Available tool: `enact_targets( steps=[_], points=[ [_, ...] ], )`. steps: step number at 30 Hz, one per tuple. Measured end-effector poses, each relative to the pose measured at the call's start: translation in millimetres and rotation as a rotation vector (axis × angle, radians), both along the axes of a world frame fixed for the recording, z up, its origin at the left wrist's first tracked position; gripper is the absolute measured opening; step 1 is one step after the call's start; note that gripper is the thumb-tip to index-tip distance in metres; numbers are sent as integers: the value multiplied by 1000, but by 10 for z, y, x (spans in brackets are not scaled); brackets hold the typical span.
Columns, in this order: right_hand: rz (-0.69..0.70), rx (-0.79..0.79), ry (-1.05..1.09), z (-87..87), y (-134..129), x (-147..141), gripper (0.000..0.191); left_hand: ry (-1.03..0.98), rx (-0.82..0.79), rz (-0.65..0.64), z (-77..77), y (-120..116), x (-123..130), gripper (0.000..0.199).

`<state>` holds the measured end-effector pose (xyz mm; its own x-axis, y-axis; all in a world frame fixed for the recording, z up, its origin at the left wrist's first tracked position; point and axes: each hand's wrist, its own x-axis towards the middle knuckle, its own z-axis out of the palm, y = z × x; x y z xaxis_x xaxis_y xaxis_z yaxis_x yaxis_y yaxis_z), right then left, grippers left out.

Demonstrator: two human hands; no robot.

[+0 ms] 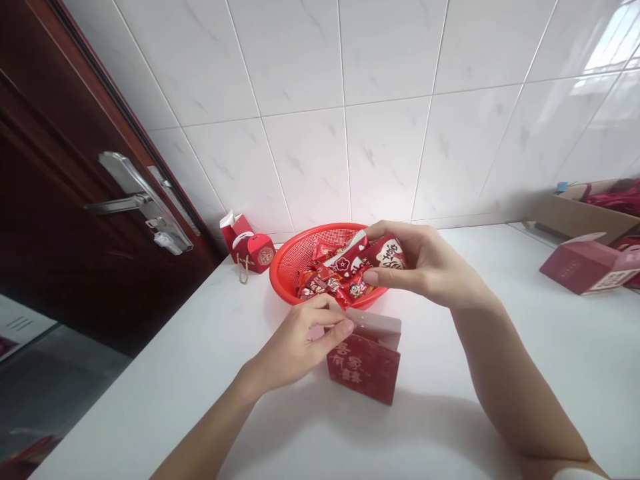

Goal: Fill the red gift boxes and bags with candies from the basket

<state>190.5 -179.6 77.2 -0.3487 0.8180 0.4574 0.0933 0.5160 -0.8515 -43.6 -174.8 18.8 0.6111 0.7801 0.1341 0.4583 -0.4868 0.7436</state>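
My left hand [313, 337] pinches the upper left edge of a dark red gift box [365, 370] with gold characters, which stands on the white table with its top flaps up. Just above and behind it, my right hand [425, 263] is closed around red candy packets [383, 253], thumb below and fingers behind them. These packets are over the right side of a red plastic basket [287, 273]. Several more red wrapped candies [320, 283] lie in the basket. My right fingertips are partly hidden by the packets.
Small red boxes [260, 253], one with a cord handle, stand by the wall at back left. A maroon box [575, 267] and a cardboard carton [575, 213] of red items are at the right. A dark red door [65, 147] with a metal handle borders the table's left.
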Motion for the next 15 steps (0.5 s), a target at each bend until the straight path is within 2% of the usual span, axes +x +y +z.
enact_targets(
  steps=[3, 7, 12, 15],
  points=[
    [-32, 38, -81, 14, -53, 9, 26, -47, -47, 38, -35, -6, 37, 42],
    [-62, 85, -160, 16, -67, 18, 25, -54, -159, 61, -20, 4, 20, 23],
    [-66, 129, -278, -1, -63, 46, 24, 10, -272, 24, 54, 24, -10, 47],
    [46, 144, -370, -3, -82, 64, 26, 30, -277, 0, 115, 44, 3, 48]
  ],
)
